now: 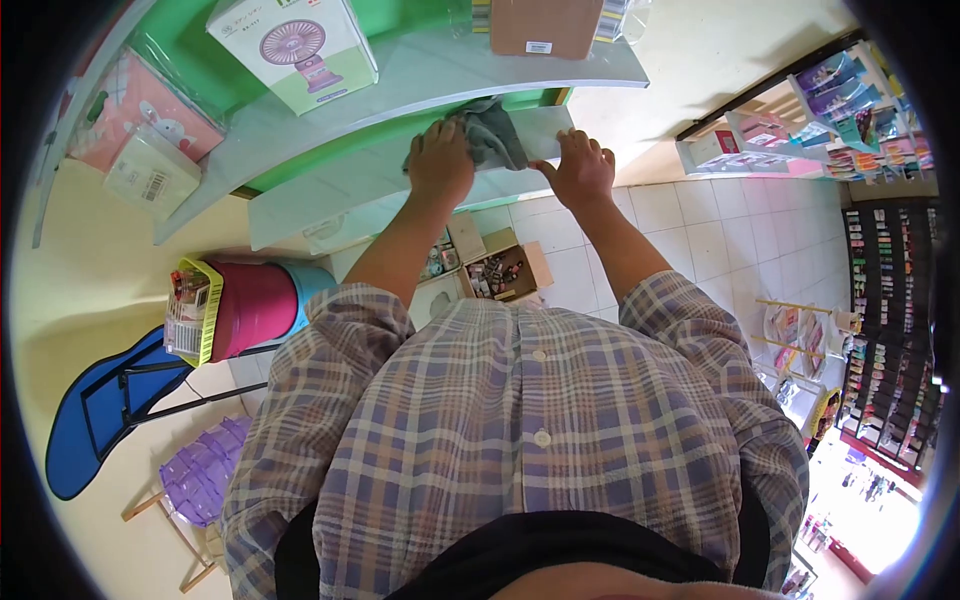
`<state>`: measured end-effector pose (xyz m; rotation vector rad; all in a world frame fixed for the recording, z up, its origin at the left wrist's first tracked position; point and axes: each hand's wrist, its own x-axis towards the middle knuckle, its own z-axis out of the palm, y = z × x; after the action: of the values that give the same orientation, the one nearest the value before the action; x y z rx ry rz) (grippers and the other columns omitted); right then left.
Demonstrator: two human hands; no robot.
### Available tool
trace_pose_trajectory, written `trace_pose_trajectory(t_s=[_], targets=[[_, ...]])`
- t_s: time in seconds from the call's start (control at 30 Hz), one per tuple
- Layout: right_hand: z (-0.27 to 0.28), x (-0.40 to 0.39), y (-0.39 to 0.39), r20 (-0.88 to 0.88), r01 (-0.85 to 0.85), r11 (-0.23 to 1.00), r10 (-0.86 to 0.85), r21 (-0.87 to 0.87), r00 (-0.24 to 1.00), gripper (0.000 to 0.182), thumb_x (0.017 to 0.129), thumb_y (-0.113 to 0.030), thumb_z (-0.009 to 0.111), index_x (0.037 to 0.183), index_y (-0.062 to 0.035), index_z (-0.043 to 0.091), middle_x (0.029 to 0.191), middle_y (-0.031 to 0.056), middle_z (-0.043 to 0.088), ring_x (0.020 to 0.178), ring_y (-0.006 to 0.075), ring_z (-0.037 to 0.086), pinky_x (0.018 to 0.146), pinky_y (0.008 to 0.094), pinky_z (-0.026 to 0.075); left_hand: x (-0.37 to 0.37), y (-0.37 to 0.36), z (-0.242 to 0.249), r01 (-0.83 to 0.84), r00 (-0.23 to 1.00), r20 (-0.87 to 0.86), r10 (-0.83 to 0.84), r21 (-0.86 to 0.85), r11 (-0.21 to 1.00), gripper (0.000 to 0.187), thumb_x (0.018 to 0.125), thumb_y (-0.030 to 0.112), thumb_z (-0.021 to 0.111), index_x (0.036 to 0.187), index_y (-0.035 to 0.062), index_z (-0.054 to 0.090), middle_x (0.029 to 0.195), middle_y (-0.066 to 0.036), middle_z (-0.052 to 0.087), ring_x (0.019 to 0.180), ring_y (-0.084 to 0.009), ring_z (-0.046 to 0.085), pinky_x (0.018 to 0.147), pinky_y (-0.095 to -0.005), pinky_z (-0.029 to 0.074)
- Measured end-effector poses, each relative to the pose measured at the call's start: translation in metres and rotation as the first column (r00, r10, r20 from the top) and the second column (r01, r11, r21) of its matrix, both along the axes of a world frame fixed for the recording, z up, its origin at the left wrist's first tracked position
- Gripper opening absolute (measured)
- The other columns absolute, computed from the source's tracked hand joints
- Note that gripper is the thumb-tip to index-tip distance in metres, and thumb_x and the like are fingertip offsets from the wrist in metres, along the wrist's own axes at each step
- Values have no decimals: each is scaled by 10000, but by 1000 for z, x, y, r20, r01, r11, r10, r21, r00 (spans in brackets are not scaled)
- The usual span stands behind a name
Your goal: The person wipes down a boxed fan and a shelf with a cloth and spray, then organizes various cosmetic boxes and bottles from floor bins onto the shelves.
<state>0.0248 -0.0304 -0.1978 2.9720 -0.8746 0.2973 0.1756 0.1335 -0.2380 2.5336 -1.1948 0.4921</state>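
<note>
My left hand [440,165] presses a crumpled dark grey cloth [488,135] onto the lower shelf board [345,180], its fingers closed over the cloth. The cloth spreads right from under the palm and hangs slightly over the board's front edge. At the right end of the same board is my right hand [582,172], fingers apart, its thumb stretched left to the front edge beside the cloth's corner. The upper shelf [420,85] runs just above both hands.
The upper shelf carries a boxed fan [295,50], a brown box [545,25] and a pink rabbit package [140,110]. Below stand an open carton [505,275] of small items, a magenta bin [245,310], a blue folding chair [110,420] and a purple basket [205,470]. Stocked racks [890,300] line the right.
</note>
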Motion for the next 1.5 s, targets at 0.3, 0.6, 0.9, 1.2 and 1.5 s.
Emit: trace_pose_trajectory(t_s=[0.3,0.6,0.9,1.2,1.5], targets=[[-6,5,1,11,-5,999,5,33,1000,719,771,-586,671,1252,-66,545,1218,79,553,1108,245,555,960,450,394,12,21,-5,-47,997,-55,48,11,999,391,894,215,504,1243,49,563,1318,-55,530,1260,-233,449,1027,-441,342],[-8,-2,-7,71,-9,1000,9,9,997,617,767,-443,727,1249,-103,548,1234,65,549,1122,245,553,953,470,401,-26,-33,-4,101,995,-15,-103,-77,992,396,911,222,515,1288,102,538,1304,-35,543,1264,-213,460,1009,-444,371],[-7,-6,-14,58,-5,1000,6,-5,998,732,747,-634,663,1250,-111,567,1225,50,568,1099,231,570,912,469,431,24,76,3,-213,966,-136,222,74,974,411,943,237,462,1335,114,492,1380,-45,493,1305,-213,420,1040,-482,347],[-13,-2,-14,38,-10,999,9,37,999,719,767,-581,683,1267,-85,540,1238,77,556,1086,276,562,915,464,426,47,126,-11,-290,957,-16,290,15,957,394,925,225,476,1270,45,539,1309,-86,552,1251,-258,480,1004,-453,382],[-8,-3,-13,81,-44,998,41,38,996,690,758,-550,707,1233,-74,550,1228,87,562,1042,302,576,892,455,440,7,23,-1,-123,992,-25,123,2,992,425,866,203,526,1257,37,541,1244,-75,571,1192,-235,502,968,-449,394]])
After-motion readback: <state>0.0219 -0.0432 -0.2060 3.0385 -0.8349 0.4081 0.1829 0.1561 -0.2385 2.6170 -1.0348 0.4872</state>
